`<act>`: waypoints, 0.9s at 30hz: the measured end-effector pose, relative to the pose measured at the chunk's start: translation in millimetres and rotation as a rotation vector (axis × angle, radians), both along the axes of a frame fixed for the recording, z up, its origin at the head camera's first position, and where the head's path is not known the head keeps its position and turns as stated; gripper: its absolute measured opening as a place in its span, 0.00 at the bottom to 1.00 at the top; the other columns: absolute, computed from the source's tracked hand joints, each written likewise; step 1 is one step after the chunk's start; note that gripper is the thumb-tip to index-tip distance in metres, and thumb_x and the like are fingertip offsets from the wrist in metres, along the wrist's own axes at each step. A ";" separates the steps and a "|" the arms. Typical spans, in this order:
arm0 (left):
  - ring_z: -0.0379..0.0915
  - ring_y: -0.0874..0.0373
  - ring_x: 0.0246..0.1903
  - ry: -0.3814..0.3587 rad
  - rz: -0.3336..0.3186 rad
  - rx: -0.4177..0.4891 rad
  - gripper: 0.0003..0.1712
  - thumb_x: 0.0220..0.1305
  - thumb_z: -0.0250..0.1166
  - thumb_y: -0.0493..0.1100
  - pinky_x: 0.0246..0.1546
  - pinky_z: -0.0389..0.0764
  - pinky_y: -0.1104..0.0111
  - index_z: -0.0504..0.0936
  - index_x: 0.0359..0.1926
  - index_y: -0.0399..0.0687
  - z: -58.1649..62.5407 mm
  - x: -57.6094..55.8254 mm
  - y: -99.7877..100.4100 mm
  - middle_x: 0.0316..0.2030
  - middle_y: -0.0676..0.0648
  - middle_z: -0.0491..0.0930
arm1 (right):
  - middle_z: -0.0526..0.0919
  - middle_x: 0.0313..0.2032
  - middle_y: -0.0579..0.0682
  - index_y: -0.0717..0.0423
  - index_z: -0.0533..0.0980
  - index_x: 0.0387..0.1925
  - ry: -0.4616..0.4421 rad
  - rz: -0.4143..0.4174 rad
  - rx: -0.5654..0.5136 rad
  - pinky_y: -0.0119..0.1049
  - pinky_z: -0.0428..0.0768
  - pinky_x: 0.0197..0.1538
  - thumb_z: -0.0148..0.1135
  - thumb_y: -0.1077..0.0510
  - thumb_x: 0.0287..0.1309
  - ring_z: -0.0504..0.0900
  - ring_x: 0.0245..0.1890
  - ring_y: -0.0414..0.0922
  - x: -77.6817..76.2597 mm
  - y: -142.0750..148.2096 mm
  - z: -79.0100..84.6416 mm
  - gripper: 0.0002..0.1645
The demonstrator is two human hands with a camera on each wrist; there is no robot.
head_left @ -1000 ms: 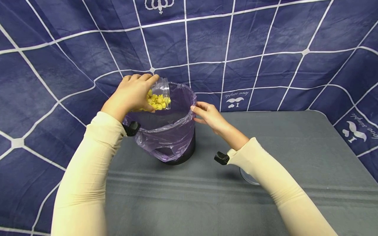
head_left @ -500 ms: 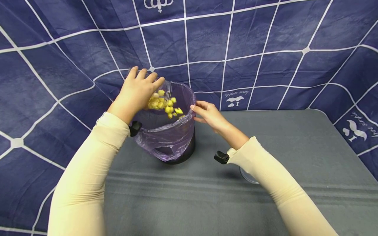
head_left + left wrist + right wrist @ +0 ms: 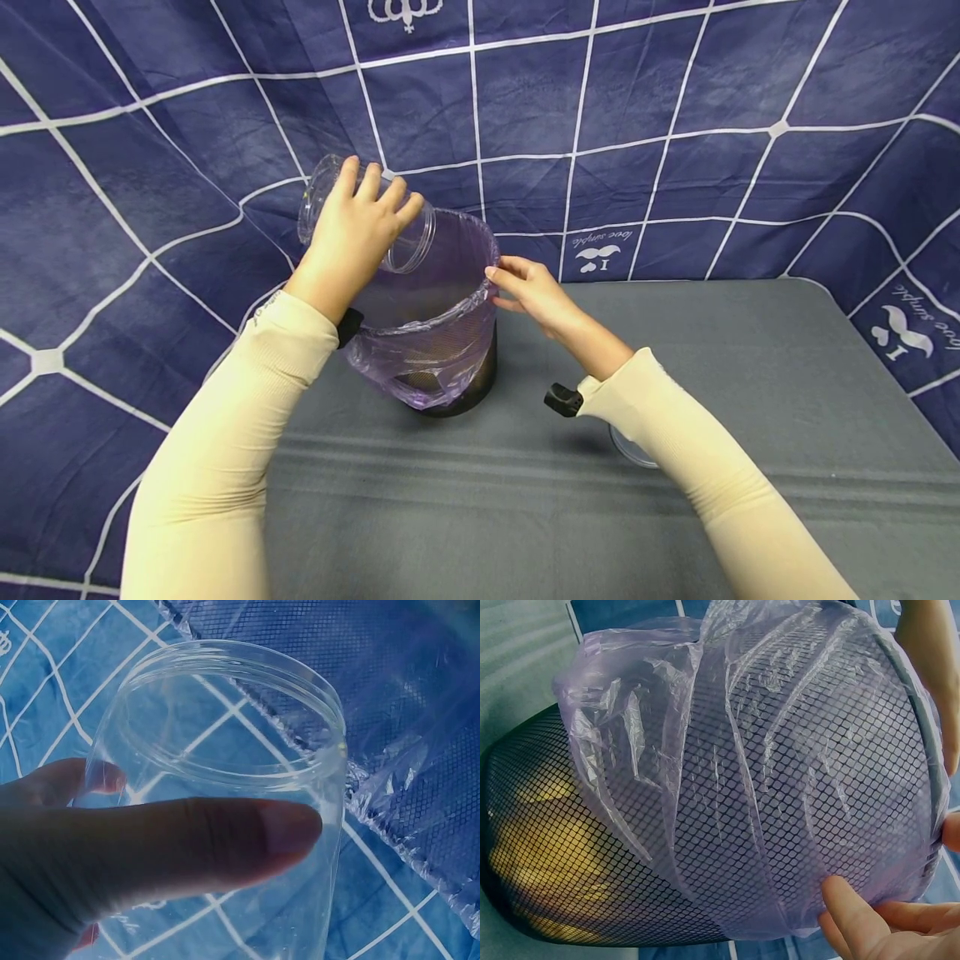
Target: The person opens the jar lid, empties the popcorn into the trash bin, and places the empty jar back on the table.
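Note:
My left hand point(image 3: 356, 229) grips a clear plastic jar point(image 3: 414, 243), tilted with its open mouth down over the bin. In the left wrist view the thumb lies across the jar's side, and its threaded neck point(image 3: 225, 671) has no lid. A black mesh trash bin point(image 3: 476, 387) stands below, lined with a purple plastic bag point(image 3: 420, 354) folded over its rim. My right hand point(image 3: 536, 292) holds the bin's right rim through the bag, fingers on the outside. Yellow pieces point(image 3: 555, 859) show through the mesh at the bin's bottom in the right wrist view.
A round, clear rim point(image 3: 632, 450) lies on the grey-covered table point(image 3: 480, 517), partly hidden by the right sleeve. Blue cloth point(image 3: 525, 100) with white lines hangs close behind the bin and along both sides.
The left hand has risen and tipped the jar further mouth-down. The yellow pieces have dropped out of the jar into the bin. The right hand has stayed at the rim.

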State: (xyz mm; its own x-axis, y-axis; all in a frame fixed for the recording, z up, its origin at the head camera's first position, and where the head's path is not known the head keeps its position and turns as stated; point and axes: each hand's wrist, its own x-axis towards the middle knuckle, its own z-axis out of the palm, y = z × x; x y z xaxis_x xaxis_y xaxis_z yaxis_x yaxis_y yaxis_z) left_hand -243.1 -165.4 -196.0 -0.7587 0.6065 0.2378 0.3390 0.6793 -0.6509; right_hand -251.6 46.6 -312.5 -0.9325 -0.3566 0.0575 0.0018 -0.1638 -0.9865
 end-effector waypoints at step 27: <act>0.63 0.38 0.49 0.223 -0.071 0.806 0.59 0.29 0.74 0.62 0.43 0.66 0.49 0.57 0.61 0.42 0.5 12.7 -11.9 0.56 0.40 0.64 | 0.64 0.56 0.67 0.71 0.59 0.59 0.002 -0.010 0.020 0.38 0.75 0.46 0.52 0.60 0.60 0.69 0.53 0.51 -0.5 -0.3 0.8 0.29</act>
State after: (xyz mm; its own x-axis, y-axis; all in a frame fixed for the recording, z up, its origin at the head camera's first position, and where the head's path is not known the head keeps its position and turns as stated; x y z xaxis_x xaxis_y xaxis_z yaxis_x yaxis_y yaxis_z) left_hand -230.4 -177.3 -195.5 -0.6088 0.2311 0.7589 0.3191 0.9472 -0.0324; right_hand -252.1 46.2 -311.7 -0.9358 -0.3486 0.0521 -0.0016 -0.1438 -0.9896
